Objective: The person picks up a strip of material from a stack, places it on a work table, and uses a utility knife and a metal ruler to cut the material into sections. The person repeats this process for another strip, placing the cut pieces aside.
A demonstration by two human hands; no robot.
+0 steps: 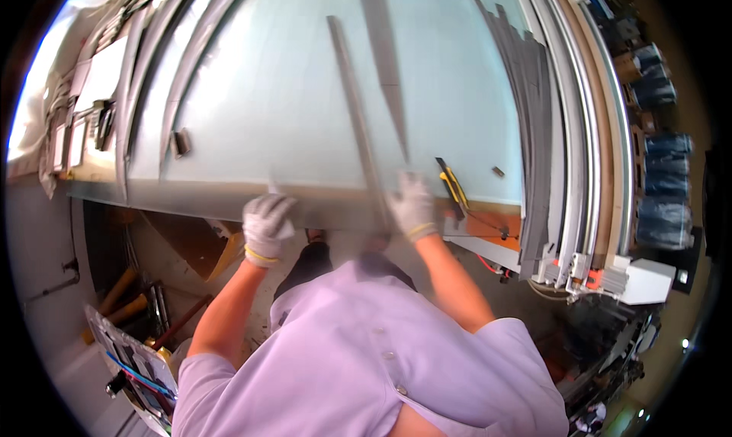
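Note:
My left hand (267, 222), in a white glove with a yellow cuff, is at the near edge of a pale, glassy tabletop (259, 94). Its fingers are curled around a thin white piece (274, 186) whose pointed tip shows above them; what it is I cannot make out. My right hand (414, 204), gloved the same way, is smeared by motion near the same edge. Just left of it, a long narrow grey strip (352, 101) reaches past the edge. A wider grey strip (385, 71) tapers toward its fingers. To its right lies a yellow and black utility knife (452, 184).
Grey strips (534, 94) are bunched at the right, beside long metal rails (591, 132) ending in a white box (646, 281). More strips (141, 78) curve along the left. Small dark pieces (180, 142) lie on the tabletop. A panel with cables (141, 368) stands lower left.

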